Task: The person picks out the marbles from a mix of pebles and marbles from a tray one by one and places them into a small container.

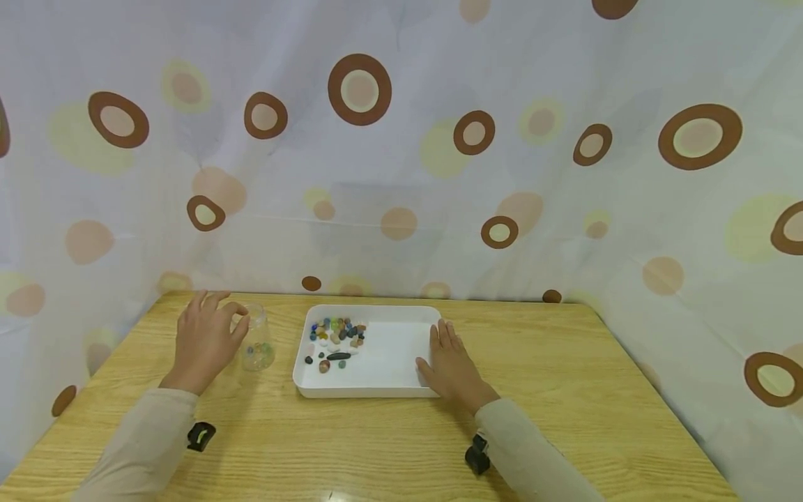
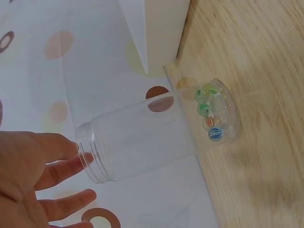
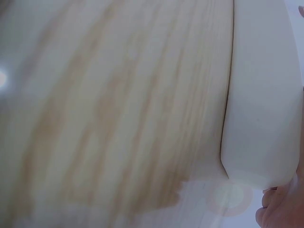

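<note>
A clear jar (image 1: 256,335) stands upright on the table's left side, several glass marbles (image 2: 209,111) in green, blue and orange lying at its bottom. At its mouth is my left hand (image 1: 208,336), thumb and forefinger tips close together right by the rim, the other fingers spread; no object shows between them. A white tray (image 1: 395,387) lies right of the jar. On its left half rest several stones and marbles (image 1: 341,330), with a long dark stone (image 1: 339,356) among them. My right hand (image 1: 453,366) rests on the tray's right edge, fingers straight.
A wood-grain table (image 1: 552,376) carries the jar and tray. Behind it and along the sides hangs a white cloth (image 1: 401,174) with brown and yellow spots. The tray's raised wall (image 3: 261,95) stands close in the right wrist view.
</note>
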`<act>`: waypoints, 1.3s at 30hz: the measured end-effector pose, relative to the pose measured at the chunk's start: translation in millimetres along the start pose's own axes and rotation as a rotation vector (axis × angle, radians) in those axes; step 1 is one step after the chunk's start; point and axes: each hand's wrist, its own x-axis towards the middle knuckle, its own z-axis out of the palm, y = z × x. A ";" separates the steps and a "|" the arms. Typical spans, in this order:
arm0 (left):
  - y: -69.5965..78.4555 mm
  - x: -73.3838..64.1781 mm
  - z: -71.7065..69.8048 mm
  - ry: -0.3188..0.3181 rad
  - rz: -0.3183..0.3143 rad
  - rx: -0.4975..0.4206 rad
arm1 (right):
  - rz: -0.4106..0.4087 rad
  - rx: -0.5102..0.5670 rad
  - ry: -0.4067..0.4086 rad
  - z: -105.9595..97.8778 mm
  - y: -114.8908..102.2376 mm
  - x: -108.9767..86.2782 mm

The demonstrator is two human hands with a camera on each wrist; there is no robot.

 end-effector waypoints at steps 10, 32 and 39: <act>19.5 12.2 16.2 0.054 0.134 -0.031 | 0.005 0.012 -0.011 -1.4 -2.1 0.2; 52.6 19.9 89.0 -0.164 0.190 0.072 | 0.009 -0.006 -0.008 -2.3 -2.7 -1.2; 51.2 18.2 100.0 -0.178 0.127 0.080 | 0.004 0.001 0.001 -2.5 -2.5 -2.2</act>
